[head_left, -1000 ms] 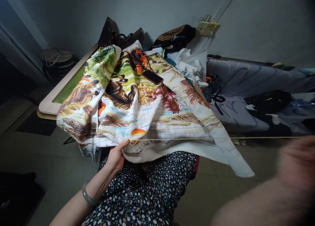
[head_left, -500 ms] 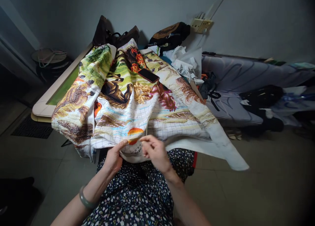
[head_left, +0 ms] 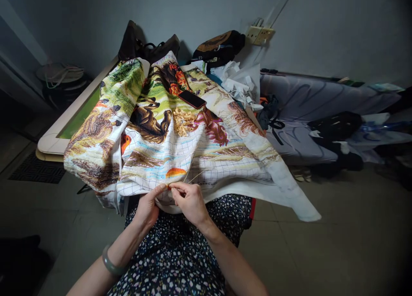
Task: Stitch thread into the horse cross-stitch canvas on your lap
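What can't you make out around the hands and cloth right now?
- Needle: too small to see in the head view, pinched in the right hand.
- Cloth edge under the left hand: the hand covers it.
- Table: mostly hidden by the cloth.
- Phone screen: dark, unreadable.

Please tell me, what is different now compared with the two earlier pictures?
The right hand came back from far out at the right, where it had pulled the thread taut, to the cloth edge; its fingertips now meet the left hand. The left hand kept its grip on the cloth. The phone stayed.
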Tool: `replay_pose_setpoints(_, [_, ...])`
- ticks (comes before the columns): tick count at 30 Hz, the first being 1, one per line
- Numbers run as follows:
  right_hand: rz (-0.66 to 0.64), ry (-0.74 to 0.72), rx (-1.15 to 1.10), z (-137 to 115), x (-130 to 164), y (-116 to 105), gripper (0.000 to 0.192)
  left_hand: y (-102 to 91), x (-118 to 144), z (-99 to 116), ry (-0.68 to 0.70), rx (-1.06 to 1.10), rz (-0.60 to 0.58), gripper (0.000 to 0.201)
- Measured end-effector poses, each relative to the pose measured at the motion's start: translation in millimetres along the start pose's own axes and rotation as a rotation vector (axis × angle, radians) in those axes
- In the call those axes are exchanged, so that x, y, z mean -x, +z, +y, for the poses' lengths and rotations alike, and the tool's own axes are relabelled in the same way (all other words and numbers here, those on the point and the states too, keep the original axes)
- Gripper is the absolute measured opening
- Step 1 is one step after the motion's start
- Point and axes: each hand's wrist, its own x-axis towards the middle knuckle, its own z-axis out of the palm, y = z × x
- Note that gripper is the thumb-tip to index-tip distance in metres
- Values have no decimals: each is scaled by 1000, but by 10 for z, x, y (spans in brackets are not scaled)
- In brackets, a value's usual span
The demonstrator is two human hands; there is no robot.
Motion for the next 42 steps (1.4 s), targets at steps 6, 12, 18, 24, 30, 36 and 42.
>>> replay_pose_setpoints(6, [51,-30,181,-52,13,59,22,-7,-2,-16,1,7,5,47])
replay_pose_setpoints(12, [35,133,-17,-37,79,170,14,-2,0,-27,9,11,5,41])
replay_pose_setpoints(18, [34,229,-285,39,64,149,11,42,-24,-7,1,-24,22,39])
replay_pose_setpoints(24, [24,249,-346,64,57,162,11,59,-36,10,-18,-28,48,37])
replay_pose_setpoints(30, [63,221,-356,109,72,209,12,74,-30,32,-36,-11,53,37])
replay_pose_setpoints(36, [124,171,-315,120,81,237,14,70,-35,34,-76,7,68,29])
replay_pose_setpoints(42, [131,285,-422,62,90,278,13,51,-33,11,-78,19,63,22])
